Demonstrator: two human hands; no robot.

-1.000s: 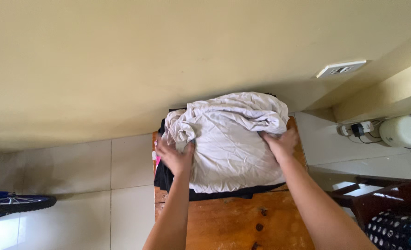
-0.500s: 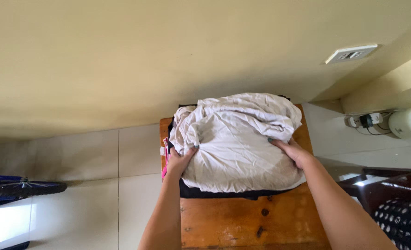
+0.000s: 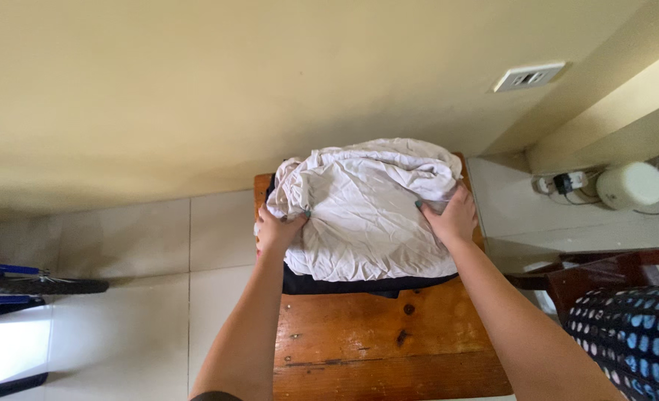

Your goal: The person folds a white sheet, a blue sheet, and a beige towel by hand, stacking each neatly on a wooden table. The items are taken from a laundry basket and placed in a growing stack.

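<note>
White, crumpled cloth (image 3: 367,208) sits heaped at the far end of your wooden table (image 3: 359,349), close against the yellow wall (image 3: 196,89), and it lies on top of a dark garment (image 3: 359,284) whose edge shows along the near side of the heap. Your left hand (image 3: 276,230) presses on the cloth's left side near the table's left edge, fingers curled into the fabric. Your right hand (image 3: 452,217) lies on the cloth's right side by the table's right edge, fingers spread over a fold rather than closed round it. The near half of the table is bare wood with dark knots. Off its right edge stands a dotted dark basket (image 3: 634,334); a bicycle wheel (image 3: 40,286) lies on the tiled floor well off to the left.
</note>
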